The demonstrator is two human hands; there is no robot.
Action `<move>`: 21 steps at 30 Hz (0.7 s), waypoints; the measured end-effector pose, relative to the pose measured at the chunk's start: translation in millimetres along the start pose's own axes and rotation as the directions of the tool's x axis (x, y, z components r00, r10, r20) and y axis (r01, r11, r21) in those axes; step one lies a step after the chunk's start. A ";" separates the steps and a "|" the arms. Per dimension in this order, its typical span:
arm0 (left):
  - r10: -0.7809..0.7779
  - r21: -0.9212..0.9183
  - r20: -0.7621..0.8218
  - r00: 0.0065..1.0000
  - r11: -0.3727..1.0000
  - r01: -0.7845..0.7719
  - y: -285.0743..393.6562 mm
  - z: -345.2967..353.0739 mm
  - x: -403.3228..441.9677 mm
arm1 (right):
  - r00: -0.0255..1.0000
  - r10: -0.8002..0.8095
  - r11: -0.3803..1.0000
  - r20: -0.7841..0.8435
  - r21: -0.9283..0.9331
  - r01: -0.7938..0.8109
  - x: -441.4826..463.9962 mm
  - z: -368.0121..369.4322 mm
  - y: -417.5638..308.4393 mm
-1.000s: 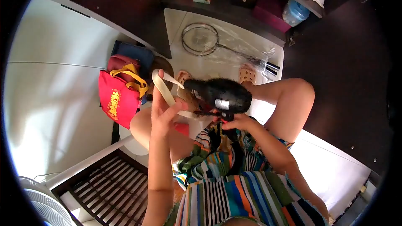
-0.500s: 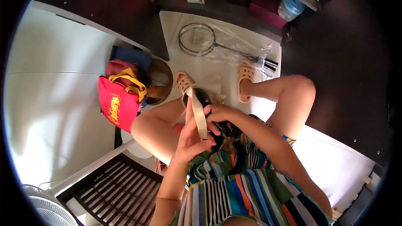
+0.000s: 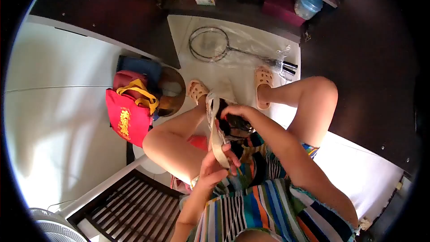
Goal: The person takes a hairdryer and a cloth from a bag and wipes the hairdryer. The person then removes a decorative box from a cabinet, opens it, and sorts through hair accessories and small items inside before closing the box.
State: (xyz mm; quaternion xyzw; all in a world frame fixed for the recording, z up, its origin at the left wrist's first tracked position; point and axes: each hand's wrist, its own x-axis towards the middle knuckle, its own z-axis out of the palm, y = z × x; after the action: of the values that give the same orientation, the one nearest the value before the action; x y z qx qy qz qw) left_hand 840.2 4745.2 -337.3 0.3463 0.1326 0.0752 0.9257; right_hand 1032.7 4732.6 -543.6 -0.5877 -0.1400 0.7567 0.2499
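A cream cloth bag hangs between my knees with its mouth open towards me, showing dark contents I cannot make out. My left hand has its fingers closed around the bag's pale strap, which runs up to the bag's left rim. At the opening, my right hand reaches in from the right with curled fingers pressed together. Its fingertips are partly hidden against the dark contents, so what they grip is unclear.
Badminton rackets in clear plastic lie on the floor ahead. A red bag with yellow handles stands left, by a round brown stool. Dark desk surfaces flank me, and a slatted wooden rack is at lower left.
My left hand has moved down towards me, drawing the strap along. The bag's mouth shows wider, and my right hand has shifted slightly up and forward into it.
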 end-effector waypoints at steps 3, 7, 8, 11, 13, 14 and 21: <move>-0.009 -0.244 -0.191 0.982 0.969 -0.038 -12.9 7.1 -13.7 | 0.988 -0.037 0.765 -0.149 0.632 0.124 28.2 -18.4 1.9; -0.095 -0.104 0.059 0.994 0.989 0.101 -4.4 38.3 -0.3 | 0.824 -0.185 0.265 -0.535 0.780 0.566 55.7 -0.4 7.6; -0.050 -0.074 0.067 0.997 0.996 0.055 8.2 45.5 8.8 | 0.759 -0.205 0.387 -0.618 0.661 0.643 66.9 6.2 9.8; 0.142 0.016 -0.085 0.986 0.990 -0.141 45.4 45.6 21.8 | 0.528 -0.409 0.782 -0.745 0.013 0.624 95.1 13.9 17.5; 0.266 0.061 -0.211 0.941 0.964 -0.259 61.0 34.0 22.4 | 0.546 -0.516 0.854 -0.660 -0.344 0.391 81.8 9.3 15.4; 0.315 0.067 -0.229 0.921 0.949 -0.308 64.2 19.5 18.4 | 0.775 -0.253 0.958 -0.579 -0.259 0.120 33.4 8.6 -2.6; 0.438 0.067 -0.399 0.806 0.890 -0.451 73.0 -20.6 -2.1 | 0.500 -0.622 0.752 -0.603 -0.639 0.164 -35.3 -49.9 0.8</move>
State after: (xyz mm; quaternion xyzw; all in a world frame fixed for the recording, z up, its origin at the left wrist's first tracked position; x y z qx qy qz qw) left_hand 828.6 4812.2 -303.6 0.3301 0.2345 0.3613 0.8399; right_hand 1087.0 4708.7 -528.5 -0.8500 -0.3422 0.2708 0.2952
